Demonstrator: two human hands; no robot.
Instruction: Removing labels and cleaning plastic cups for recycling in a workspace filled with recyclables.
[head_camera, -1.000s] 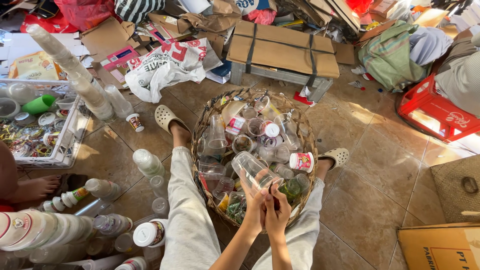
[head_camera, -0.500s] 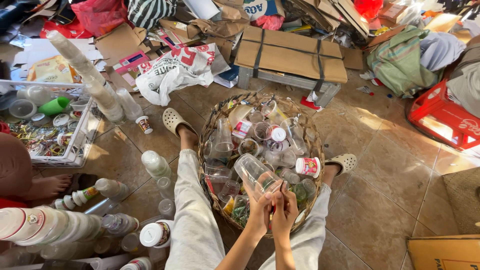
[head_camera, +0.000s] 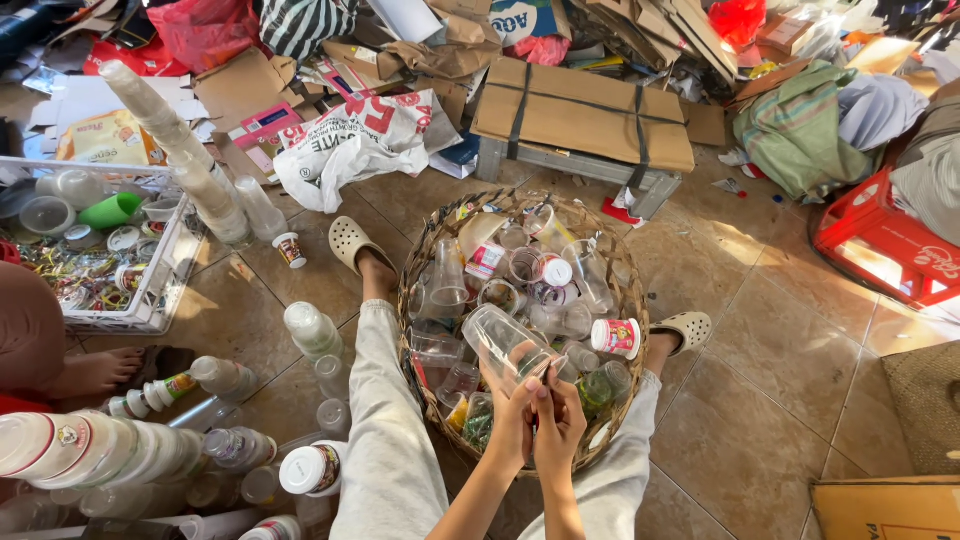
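Both hands, left hand (head_camera: 510, 418) and right hand (head_camera: 560, 425), close on a clear plastic cup (head_camera: 505, 343), apparently picking at its rim. Beyond the grip, the round woven basket (head_camera: 415, 262) is full of unsorted cups; stacked white cups (head_camera: 85, 450) lie left.

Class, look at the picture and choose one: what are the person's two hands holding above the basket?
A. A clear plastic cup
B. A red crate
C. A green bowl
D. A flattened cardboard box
A. Both the left hand and the right hand grip a clear plastic cup, tilted on its side over the woven basket, which is full of similar plastic cups and containers.
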